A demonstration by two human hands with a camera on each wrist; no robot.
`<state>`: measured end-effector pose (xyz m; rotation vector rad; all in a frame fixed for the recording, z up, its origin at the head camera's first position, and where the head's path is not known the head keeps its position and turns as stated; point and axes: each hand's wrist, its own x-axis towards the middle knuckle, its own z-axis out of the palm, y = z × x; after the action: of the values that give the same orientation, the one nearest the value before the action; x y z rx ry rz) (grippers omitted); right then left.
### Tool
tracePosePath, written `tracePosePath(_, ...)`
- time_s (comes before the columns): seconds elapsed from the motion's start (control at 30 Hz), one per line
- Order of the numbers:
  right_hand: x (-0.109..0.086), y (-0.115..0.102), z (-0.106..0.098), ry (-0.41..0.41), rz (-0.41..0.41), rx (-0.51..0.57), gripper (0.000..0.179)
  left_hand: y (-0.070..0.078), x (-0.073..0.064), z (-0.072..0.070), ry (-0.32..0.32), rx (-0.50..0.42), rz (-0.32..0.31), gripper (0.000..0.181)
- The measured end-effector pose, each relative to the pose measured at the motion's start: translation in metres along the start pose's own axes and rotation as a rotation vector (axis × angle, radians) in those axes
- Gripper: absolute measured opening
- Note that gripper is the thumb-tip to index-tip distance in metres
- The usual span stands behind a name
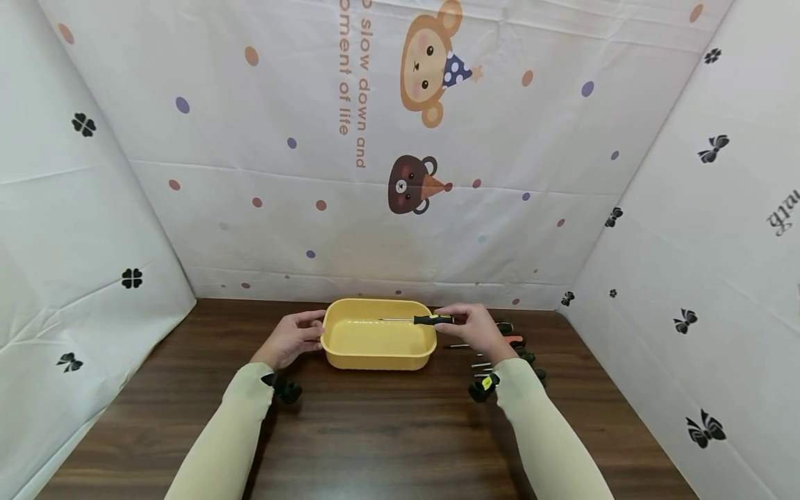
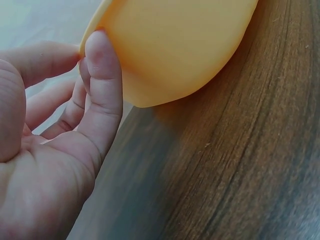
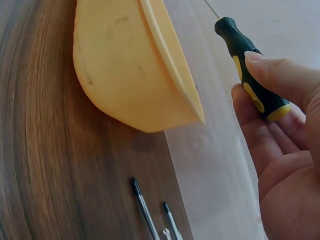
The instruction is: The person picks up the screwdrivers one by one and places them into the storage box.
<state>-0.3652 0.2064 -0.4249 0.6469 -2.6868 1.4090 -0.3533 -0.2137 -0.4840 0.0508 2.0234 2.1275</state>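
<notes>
A yellow plastic tub (image 1: 380, 362) stands on the table towards the back wall. My left hand (image 1: 294, 338) is at its left end and pinches the rim between thumb and fingers, as the left wrist view shows on the tub wall (image 2: 180, 55). My right hand (image 1: 473, 329) holds a screwdriver (image 1: 431, 319) by its black and yellow handle, above the tub's right end. The thin shaft points left over the tub's inside. In the right wrist view, thumb and fingers grip the screwdriver handle (image 3: 248, 72), apart from the tub.
More screwdrivers lie on the dark wooden table (image 1: 375, 430) to the right, partly hidden by my right hand and forearm; one has an orange handle (image 1: 516, 339). Two dark-tipped shafts (image 3: 144, 210) show in the right wrist view. Printed white cloth walls (image 1: 350, 229) enclose the table.
</notes>
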Motion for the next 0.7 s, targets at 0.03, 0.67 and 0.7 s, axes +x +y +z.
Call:
tracePosePath(0.03, 0.001, 0.000, 0.002, 0.001, 0.004, 0.001, 0.033, 0.000, 0.000, 0.000, 0.001, -0.001, -0.002, 0.062)
tracePosePath(0.67, 0.020, -0.007, 0.037, -0.005, 0.045, -0.041, 0.030, 0.001, 0.000, 0.000, 0.000, 0.003, 0.000, 0.062)
tracePosePath(0.7, 0.022, -0.007, 0.039, -0.007, 0.045, -0.044, 0.030, 0.001, 0.000, 0.000, 0.000, 0.004, -0.001, 0.062)
